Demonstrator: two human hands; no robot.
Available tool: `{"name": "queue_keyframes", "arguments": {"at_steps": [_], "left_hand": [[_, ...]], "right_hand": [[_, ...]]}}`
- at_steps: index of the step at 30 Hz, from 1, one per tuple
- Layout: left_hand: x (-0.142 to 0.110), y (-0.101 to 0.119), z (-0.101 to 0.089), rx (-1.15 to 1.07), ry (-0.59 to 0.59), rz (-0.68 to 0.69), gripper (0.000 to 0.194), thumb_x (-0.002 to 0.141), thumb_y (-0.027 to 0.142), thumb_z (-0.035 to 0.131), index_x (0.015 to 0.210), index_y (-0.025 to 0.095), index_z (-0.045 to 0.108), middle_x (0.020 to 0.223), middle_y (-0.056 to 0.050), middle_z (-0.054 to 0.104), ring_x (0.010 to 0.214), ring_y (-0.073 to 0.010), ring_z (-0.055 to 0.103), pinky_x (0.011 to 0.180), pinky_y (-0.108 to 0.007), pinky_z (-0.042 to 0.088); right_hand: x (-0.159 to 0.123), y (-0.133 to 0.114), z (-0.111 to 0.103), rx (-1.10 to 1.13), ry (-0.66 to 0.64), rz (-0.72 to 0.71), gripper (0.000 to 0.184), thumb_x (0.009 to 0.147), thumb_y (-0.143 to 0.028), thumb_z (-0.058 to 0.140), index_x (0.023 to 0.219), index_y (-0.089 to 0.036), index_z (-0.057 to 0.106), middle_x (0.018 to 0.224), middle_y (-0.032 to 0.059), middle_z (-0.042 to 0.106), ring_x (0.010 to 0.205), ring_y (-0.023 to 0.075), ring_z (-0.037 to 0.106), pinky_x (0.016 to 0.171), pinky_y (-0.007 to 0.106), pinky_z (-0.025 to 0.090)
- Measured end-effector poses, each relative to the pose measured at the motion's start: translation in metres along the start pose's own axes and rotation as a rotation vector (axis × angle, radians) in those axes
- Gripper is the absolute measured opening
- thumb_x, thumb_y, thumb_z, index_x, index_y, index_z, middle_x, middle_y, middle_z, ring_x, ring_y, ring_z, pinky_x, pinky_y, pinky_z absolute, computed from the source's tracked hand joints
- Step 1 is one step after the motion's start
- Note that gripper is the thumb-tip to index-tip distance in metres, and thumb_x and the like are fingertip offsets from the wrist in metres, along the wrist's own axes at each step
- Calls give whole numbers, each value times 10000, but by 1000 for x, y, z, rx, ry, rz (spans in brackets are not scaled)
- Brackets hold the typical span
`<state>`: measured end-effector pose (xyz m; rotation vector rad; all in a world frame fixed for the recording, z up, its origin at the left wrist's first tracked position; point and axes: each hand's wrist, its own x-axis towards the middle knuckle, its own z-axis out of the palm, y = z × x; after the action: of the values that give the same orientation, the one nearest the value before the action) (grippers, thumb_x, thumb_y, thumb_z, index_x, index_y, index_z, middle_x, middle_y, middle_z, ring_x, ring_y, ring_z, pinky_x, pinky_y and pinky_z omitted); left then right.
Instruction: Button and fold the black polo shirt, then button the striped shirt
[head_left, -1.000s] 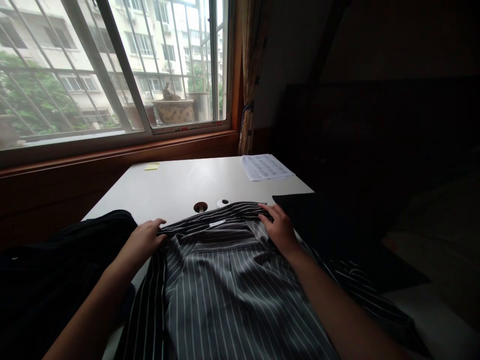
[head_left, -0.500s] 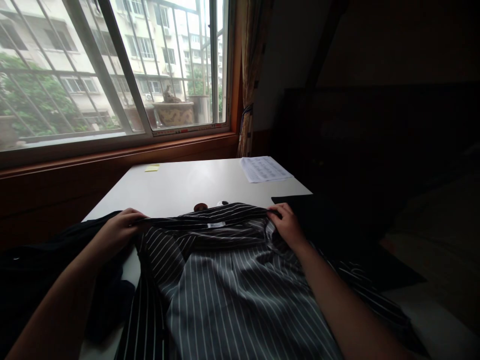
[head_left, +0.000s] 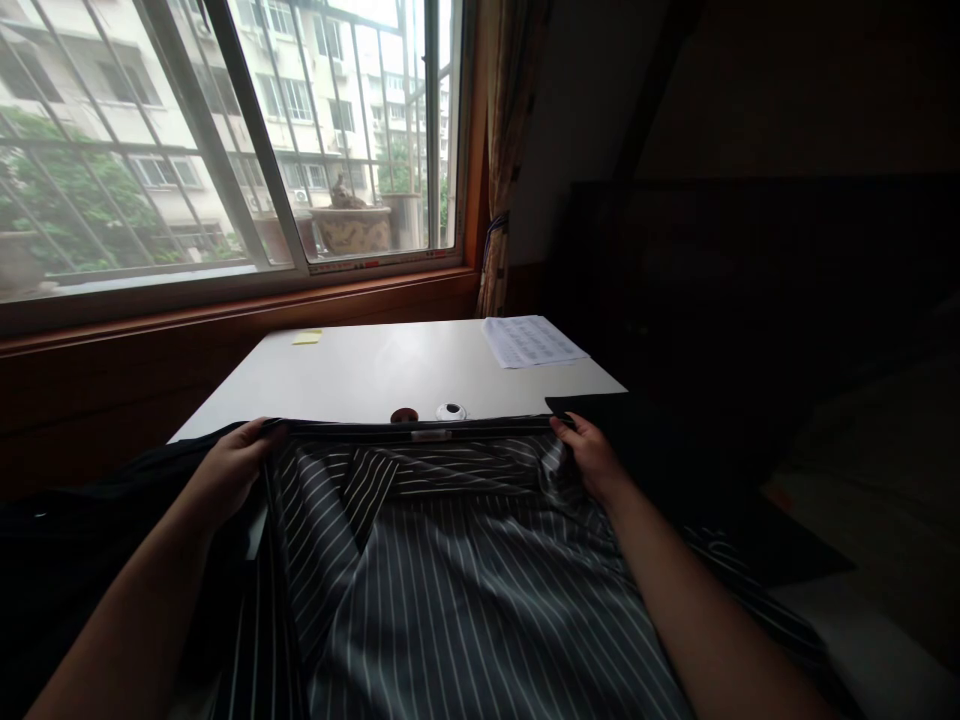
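A dark shirt with white pinstripes (head_left: 480, 580) lies spread over the near part of the white table, its inside facing up around the neck. My left hand (head_left: 238, 460) pinches the left end of its collar band. At the other end, my right hand (head_left: 589, 450) grips the cloth between thumb and fingers. Between them the edge is stretched into a nearly straight line. A small white label (head_left: 431, 436) sits at its middle. The shirt's lower part runs out of view, and a striped sleeve (head_left: 757, 590) trails off to the right.
The white table (head_left: 375, 370) carries a yellow sticky note (head_left: 307, 338), printed sheets (head_left: 534, 341), a round hole (head_left: 404, 415) and a white round object (head_left: 451, 411). Dark cloth (head_left: 112, 520) lies at left, a dark flat piece (head_left: 750, 520) at right. A barred window (head_left: 225, 150) stands behind.
My left hand has moved left and my right hand slightly right, both keeping hold of the shirt. Its collar edge has gone from slack and curved to taut and straight.
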<state>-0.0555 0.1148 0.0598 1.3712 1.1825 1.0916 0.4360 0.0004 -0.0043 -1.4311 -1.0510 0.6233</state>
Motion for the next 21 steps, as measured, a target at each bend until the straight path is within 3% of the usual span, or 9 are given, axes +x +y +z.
{"name": "queue_keyframes", "arguments": {"at_steps": [7,13,16,21], "left_hand": [[0,-1,2,445,-24,22,522,668,616,711,932,166,733,805,-34,747,806,-267,684,685,-277,521],[-5,6,19,831,-5,164,508,802,630,527,914,178,730,806,-41,742,839,-274,675,749,-291,474],[-9,14,35,882,-26,182,487,832,601,491,919,176,711,805,-47,731,806,-254,659,726,-292,450],[-13,39,69,924,-110,259,410,867,538,463,788,190,665,674,-21,669,645,-200,599,605,-272,380]], "right_hand": [[3,1,1,-279,111,-86,437,793,-618,619,799,-182,656,782,62,690,756,240,624,710,334,459],[-1,-16,16,-519,164,-223,360,829,-535,585,711,-198,637,821,103,685,829,265,610,799,364,440],[1,-32,28,-593,126,-242,306,821,-480,597,711,-199,648,819,100,694,804,252,617,766,340,438],[11,-72,53,-659,-61,-220,243,772,-407,663,637,-204,659,658,47,676,652,204,600,624,287,381]]}}
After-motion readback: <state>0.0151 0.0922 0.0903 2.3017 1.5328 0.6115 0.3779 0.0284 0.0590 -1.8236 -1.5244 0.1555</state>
